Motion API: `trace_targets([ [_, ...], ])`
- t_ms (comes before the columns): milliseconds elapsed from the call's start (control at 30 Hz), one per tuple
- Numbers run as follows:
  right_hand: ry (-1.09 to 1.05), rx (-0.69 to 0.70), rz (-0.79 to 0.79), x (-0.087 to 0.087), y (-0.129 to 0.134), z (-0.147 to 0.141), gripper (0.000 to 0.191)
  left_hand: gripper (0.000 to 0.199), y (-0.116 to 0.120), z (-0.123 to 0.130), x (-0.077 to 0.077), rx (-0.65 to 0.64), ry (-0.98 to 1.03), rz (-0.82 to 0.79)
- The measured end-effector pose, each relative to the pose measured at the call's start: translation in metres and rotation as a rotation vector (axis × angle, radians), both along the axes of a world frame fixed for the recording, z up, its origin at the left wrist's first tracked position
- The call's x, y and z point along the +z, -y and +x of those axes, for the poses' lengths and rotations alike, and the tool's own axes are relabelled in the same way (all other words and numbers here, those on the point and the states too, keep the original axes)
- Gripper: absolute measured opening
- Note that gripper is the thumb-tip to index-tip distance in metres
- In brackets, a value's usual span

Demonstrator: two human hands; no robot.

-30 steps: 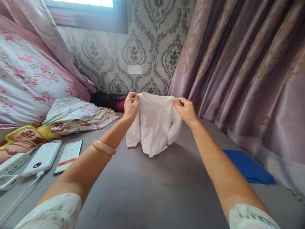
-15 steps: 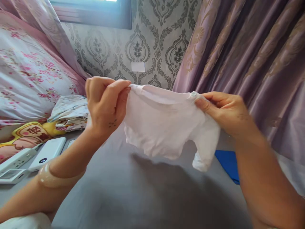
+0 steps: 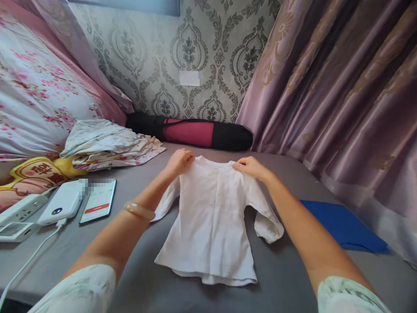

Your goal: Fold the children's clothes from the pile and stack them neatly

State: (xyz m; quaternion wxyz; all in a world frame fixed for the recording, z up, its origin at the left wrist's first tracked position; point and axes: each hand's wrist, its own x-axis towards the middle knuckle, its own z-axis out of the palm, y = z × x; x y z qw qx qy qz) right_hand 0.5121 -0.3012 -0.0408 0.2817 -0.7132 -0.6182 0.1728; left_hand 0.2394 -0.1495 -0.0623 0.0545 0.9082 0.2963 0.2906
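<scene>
A small white long-sleeved shirt [image 3: 213,221] lies spread on the grey bed sheet [image 3: 143,265], its neckline away from me and its hem toward me. My left hand [image 3: 181,161] pinches the shirt at the left shoulder, beside the neckline. At the other shoulder, my right hand [image 3: 254,168] has its thumb and fingers closed on the fabric near a small button. The right sleeve bends down along the side, and my left forearm partly covers the left sleeve.
A folded blue cloth [image 3: 345,226] lies at the right. On the left are a phone [image 3: 99,202], a white power bank [image 3: 63,203] with a cable, a power strip [image 3: 24,208], a yellow cushion [image 3: 35,174] and folded patterned cloths [image 3: 104,143]. A black-and-red long bag [image 3: 189,131] lies along the wall.
Both hands have lowered the shirt from mid-air onto the bed, where it is now spread out. The long bag and the phone have come into fuller view.
</scene>
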Motion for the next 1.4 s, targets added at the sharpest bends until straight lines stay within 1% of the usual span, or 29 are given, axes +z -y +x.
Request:
trace_targets([
  [67, 0.162, -0.057, -0.032, -0.034, -0.011, -0.001, 0.027, 0.022, -0.008, 0.011, -0.035, 0.043, -0.043, -0.073],
  [100, 0.225, -0.082, -0.056, -0.048, -0.013, -0.003, 0.027, 0.024, -0.01, 0.015, -0.05, 0.07, -0.055, -0.091],
  [167, 0.339, -0.107, -0.084, -0.07, -0.014, -0.007, 0.029, 0.029, -0.012, 0.022, -0.071, 0.09, -0.077, -0.094],
  [267, 0.429, -0.123, -0.099, -0.089, -0.01, -0.011, 0.03, 0.032, -0.014, 0.028, -0.09, 0.095, -0.125, -0.083],
  [367, 0.473, -0.127, -0.115, -0.096, -0.006, -0.011, 0.032, 0.033, -0.02, 0.03, -0.099, 0.088, -0.17, -0.077],
  [467, 0.524, -0.128, -0.138, -0.098, -0.01, -0.009, 0.033, 0.035, -0.028, 0.03, -0.103, 0.07, -0.195, -0.055],
  [600, 0.561, -0.092, -0.157, -0.102, -0.022, 0.0, 0.034, 0.037, -0.039, 0.033, -0.102, 0.051, -0.217, -0.022],
  [733, 0.583, -0.06, -0.15, -0.105, -0.036, 0.012, 0.036, 0.037, -0.051, 0.04, -0.1, 0.046, -0.228, -0.027],
  [900, 0.609, -0.027, -0.158, -0.102, -0.06, 0.026, 0.037, 0.036, -0.071, 0.053, -0.099, 0.054, -0.232, -0.034],
  [967, 0.618, -0.036, -0.144, -0.102, -0.069, 0.031, 0.037, 0.034, -0.078, 0.058, -0.099, 0.083, -0.236, -0.036],
  [1033, 0.61, -0.043, -0.127, -0.104, -0.075, 0.034, 0.036, 0.031, -0.083, 0.062, -0.099, 0.128, -0.258, -0.075],
  [1100, 0.574, -0.044, -0.117, -0.108, -0.079, 0.035, 0.034, 0.029, -0.085, 0.064, -0.1, 0.164, -0.286, -0.152],
  [1233, 0.459, -0.077, -0.097, -0.116, -0.084, 0.037, 0.03, 0.032, -0.082, 0.068, -0.098, 0.208, -0.275, -0.291],
  [1333, 0.407, -0.101, -0.073, -0.119, -0.09, 0.036, 0.031, 0.035, -0.078, 0.072, -0.095, 0.259, -0.279, -0.341],
  [1400, 0.404, -0.121, -0.069, -0.121, -0.094, 0.034, 0.031, 0.036, -0.077, 0.076, -0.095, 0.268, -0.29, -0.356],
])
